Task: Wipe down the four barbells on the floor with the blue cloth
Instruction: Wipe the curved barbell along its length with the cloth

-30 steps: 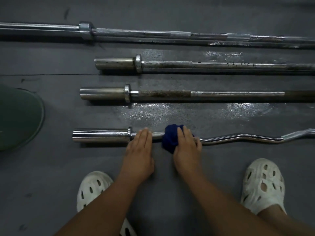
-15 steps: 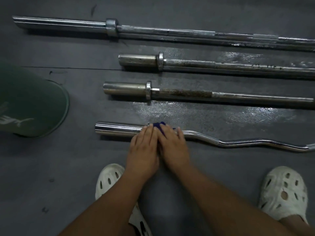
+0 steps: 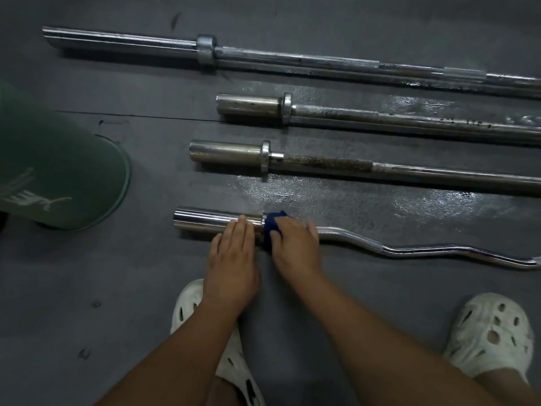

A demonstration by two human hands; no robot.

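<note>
Your left hand [image 3: 232, 259] lies flat, fingers straight, on the chrome sleeve [image 3: 205, 219] of the EZ curl bar [image 3: 409, 251], lower centre. Your right hand [image 3: 295, 247] clamps the soft blue cloth [image 3: 270, 227] around its knurled shaft. Judge the bar heavy, rigid, slick and apt to roll. Rust-flecked straight barbells [image 3: 380, 169] lie above on the floor [image 3: 117, 288].

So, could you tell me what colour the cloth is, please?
The cloth is dark blue; head view.
</note>
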